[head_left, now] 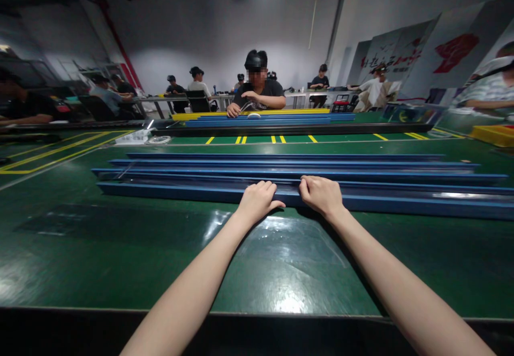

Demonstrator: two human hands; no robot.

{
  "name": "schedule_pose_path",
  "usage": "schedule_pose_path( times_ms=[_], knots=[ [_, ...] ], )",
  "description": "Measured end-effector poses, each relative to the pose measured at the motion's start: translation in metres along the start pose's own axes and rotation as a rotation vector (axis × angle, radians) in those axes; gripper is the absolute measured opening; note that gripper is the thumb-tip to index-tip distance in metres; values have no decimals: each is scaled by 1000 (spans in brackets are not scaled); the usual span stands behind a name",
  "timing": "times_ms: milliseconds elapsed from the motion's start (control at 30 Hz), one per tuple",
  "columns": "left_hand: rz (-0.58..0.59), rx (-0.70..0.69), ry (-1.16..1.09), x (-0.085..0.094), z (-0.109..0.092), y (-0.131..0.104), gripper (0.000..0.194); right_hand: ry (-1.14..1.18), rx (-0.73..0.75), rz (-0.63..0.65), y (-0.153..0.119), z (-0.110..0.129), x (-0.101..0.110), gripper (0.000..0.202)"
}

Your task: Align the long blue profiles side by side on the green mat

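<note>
A long blue channel profile (385, 203) lies crosswise in front of me, the nearest of several. My left hand (257, 199) is closed over its near wall, fingers curled into the trough and thumb out toward me. To the right, my right hand (321, 194) grips the same wall, its fingers bent over the top edge. Both hands are close together near the middle of the piece. Fingertips of both are partly hidden inside the channel. Between me and the profile, a clear plastic film (289, 241) lies flat on the green table (120, 270).
Behind it lie more blue channel profiles (281, 164). Farther back are a black profile (281, 128), a yellow profile (289, 112) and a white clump of material (134, 136). A person (261, 85) works across the table. A yellow bin (493, 135) stands at right.
</note>
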State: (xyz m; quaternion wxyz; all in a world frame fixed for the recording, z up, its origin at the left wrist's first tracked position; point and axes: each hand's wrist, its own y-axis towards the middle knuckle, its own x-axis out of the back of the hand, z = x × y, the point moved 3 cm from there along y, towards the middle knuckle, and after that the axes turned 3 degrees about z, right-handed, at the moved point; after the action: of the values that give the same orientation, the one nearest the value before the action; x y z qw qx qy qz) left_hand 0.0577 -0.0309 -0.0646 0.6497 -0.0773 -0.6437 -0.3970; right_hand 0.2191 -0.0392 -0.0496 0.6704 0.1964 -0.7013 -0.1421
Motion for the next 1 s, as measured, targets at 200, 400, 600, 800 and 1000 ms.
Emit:
schedule_pose_path(
  times_ms=[200,400,600,800,1000],
  knots=[
    [-8,-13,3,1,-1,0,43,-33,-117,39,-3,-21,1,37],
    [-24,-29,27,0,-1,1,41,-60,-170,46,-7,-46,-1,37],
    [-52,-31,50,-2,0,1,41,-69,-178,9,-9,-58,-3,37],
    [-46,-27,49,-3,0,0,41,-51,-111,28,-9,-56,0,35],
    [-32,-24,35,-3,-2,1,38,-43,-21,-24,-7,-48,3,37]
  ],
)
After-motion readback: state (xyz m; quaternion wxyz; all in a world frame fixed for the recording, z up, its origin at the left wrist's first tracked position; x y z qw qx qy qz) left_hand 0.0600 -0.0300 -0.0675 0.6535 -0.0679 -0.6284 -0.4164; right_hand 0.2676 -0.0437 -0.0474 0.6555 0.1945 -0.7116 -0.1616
